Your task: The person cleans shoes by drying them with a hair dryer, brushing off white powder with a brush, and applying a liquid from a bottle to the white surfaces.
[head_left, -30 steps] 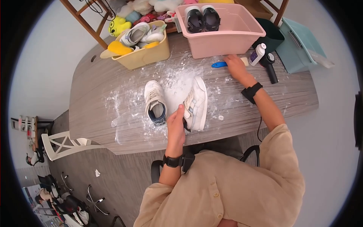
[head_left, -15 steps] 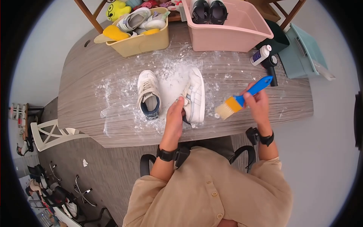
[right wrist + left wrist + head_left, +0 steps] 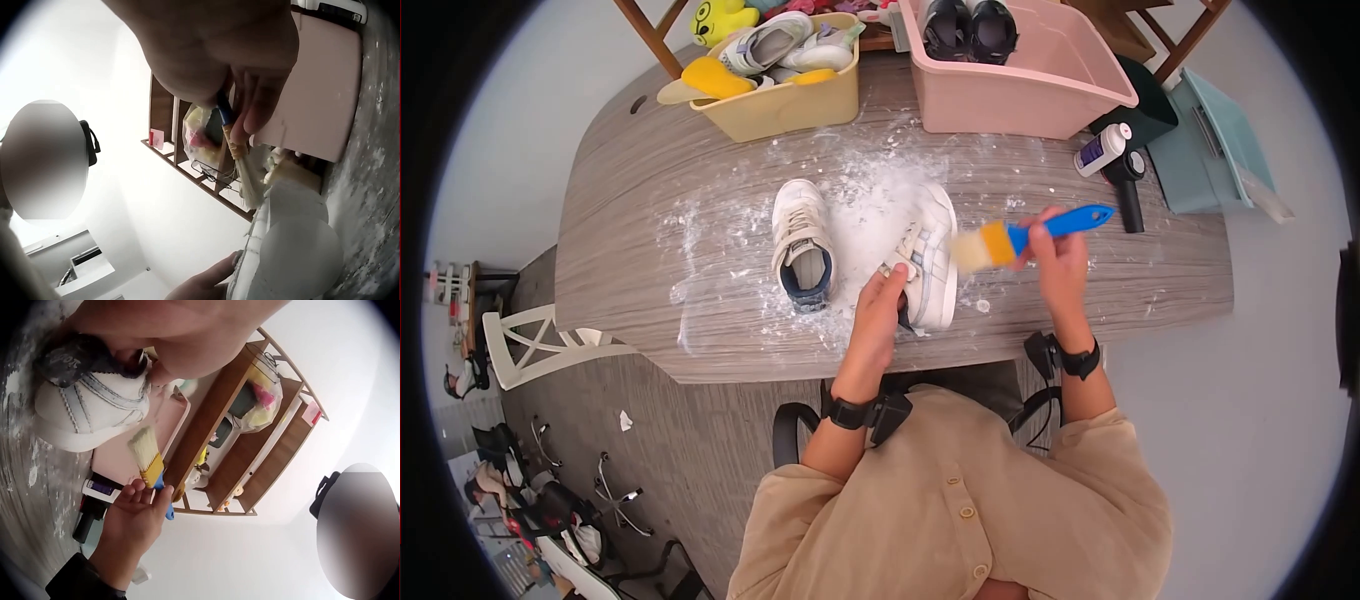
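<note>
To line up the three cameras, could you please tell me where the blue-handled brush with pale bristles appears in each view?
Head: blue-handled brush, right of centre, gripped by the right hand.
Left wrist: lower left, bristles near the white sneaker.
Right wrist: centre, bristles hanging down.
Shared landmark: the pink plastic bin.

Bare tabletop (image 3: pixel 630 230) left (powdered); bins (image 3: pixel 1020 95) block far edge.

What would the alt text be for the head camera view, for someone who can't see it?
Seen from above, a person's left hand holds a white sneaker tipped on its side on a powder-dusted table, while the right hand brings a blue-handled brush to it. A second sneaker stands beside it; a yellow bin and a pink bin of shoes sit behind.
</note>
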Demonstrator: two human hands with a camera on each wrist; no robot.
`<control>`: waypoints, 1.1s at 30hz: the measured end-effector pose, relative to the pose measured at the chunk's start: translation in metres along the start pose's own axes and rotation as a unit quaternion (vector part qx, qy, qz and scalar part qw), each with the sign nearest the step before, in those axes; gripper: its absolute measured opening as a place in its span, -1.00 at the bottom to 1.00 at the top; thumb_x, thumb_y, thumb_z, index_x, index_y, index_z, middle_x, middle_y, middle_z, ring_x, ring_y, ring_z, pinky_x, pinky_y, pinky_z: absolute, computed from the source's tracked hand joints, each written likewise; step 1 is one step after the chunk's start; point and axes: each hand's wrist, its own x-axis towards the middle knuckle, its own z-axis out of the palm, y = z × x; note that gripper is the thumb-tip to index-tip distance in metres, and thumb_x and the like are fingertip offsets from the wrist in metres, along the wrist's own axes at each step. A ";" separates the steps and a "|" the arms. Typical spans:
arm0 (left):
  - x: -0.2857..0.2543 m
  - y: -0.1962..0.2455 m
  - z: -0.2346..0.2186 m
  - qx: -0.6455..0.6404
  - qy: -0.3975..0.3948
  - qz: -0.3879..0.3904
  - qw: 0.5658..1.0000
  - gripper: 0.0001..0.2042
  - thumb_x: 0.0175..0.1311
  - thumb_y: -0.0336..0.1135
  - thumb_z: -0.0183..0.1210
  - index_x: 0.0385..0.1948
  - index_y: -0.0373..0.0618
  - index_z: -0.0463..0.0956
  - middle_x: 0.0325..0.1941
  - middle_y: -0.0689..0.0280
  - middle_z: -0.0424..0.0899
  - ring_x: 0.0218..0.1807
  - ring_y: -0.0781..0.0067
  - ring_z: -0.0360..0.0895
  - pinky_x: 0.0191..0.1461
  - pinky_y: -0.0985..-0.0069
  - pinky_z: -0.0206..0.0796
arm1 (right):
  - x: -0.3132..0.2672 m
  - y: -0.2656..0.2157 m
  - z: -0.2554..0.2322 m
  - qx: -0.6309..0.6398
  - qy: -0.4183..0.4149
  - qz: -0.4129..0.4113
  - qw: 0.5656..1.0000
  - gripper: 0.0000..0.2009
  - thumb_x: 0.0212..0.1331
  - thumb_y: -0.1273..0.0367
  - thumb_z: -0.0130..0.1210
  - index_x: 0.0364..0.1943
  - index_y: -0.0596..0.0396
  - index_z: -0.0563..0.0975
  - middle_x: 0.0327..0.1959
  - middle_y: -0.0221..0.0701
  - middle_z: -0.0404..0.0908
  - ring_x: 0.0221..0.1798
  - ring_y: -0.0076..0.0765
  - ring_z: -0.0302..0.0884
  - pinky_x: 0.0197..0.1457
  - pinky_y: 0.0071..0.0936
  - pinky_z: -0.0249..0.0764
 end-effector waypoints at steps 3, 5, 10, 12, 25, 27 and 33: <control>0.003 -0.005 -0.004 0.009 -0.004 -0.002 1.000 -0.62 0.36 -0.12 0.00 0.02 -0.23 0.43 -0.02 0.27 0.57 -0.02 0.52 0.47 0.10 0.57 0.22 | -0.026 0.000 0.007 -0.013 -0.096 0.055 0.994 -0.85 0.25 0.45 0.02 -0.16 0.19 0.37 -0.36 -0.34 0.52 -0.48 -0.55 0.51 -0.46 -0.62 0.45; 0.003 -0.005 -0.002 0.037 0.002 -0.003 0.999 -0.63 0.36 -0.13 0.00 0.03 -0.22 0.43 -0.03 0.29 0.57 -0.03 0.55 0.47 0.09 0.59 0.23 | -0.032 0.000 0.014 -0.003 -0.101 0.087 0.991 -0.85 0.27 0.44 0.01 -0.16 0.20 0.37 -0.35 -0.35 0.54 -0.47 -0.56 0.50 -0.44 -0.64 0.45; 0.007 -0.018 -0.006 0.053 -0.009 0.024 0.998 -0.66 0.37 -0.18 0.00 0.03 -0.22 0.42 -0.05 0.33 0.56 -0.03 0.61 0.45 0.07 0.63 0.25 | 0.004 0.007 0.007 -0.021 -0.001 -0.013 1.000 -0.85 0.27 0.44 0.00 -0.16 0.20 0.38 -0.35 -0.34 0.56 -0.48 -0.59 0.49 -0.44 -0.65 0.45; 0.008 -0.021 -0.007 0.068 0.000 0.031 0.997 -0.66 0.38 -0.19 0.00 0.03 -0.24 0.41 -0.04 0.33 0.56 -0.03 0.61 0.45 0.07 0.62 0.25 | 0.009 0.004 0.006 -0.014 0.007 -0.020 1.000 -0.85 0.26 0.43 0.01 -0.16 0.19 0.39 -0.33 -0.34 0.56 -0.46 -0.59 0.49 -0.43 -0.65 0.45; 0.003 -0.018 -0.008 0.243 -0.024 0.107 0.964 -0.73 0.33 -0.23 0.06 -0.20 -0.32 0.47 -0.57 0.41 0.54 -0.50 0.75 0.31 -0.44 0.68 0.17 | -0.031 -0.010 0.014 -0.171 -0.220 0.037 0.960 -0.77 0.08 0.42 0.21 -0.20 0.16 0.47 -0.26 -0.45 0.51 -0.24 -0.60 0.46 -0.19 -0.59 0.39; 0.004 -0.019 -0.010 0.262 -0.020 0.117 0.958 -0.73 0.33 -0.23 0.06 -0.25 -0.32 0.49 -0.57 0.41 0.52 -0.50 0.74 0.29 -0.43 0.67 0.18 | -0.029 -0.011 0.014 -0.182 -0.213 0.044 0.959 -0.78 0.09 0.40 0.21 -0.22 0.18 0.48 -0.33 -0.47 0.52 -0.30 -0.62 0.47 -0.27 -0.61 0.40; 0.001 -0.016 -0.005 0.272 -0.025 0.128 0.953 -0.73 0.33 -0.22 0.04 -0.26 -0.33 0.46 -0.56 0.36 0.52 -0.50 0.68 0.31 -0.43 0.63 0.20 | 0.008 -0.001 0.017 -0.116 -0.013 0.043 0.992 -0.79 0.10 0.39 0.19 -0.20 0.16 0.50 -0.40 -0.49 0.55 -0.37 -0.65 0.47 -0.32 -0.63 0.40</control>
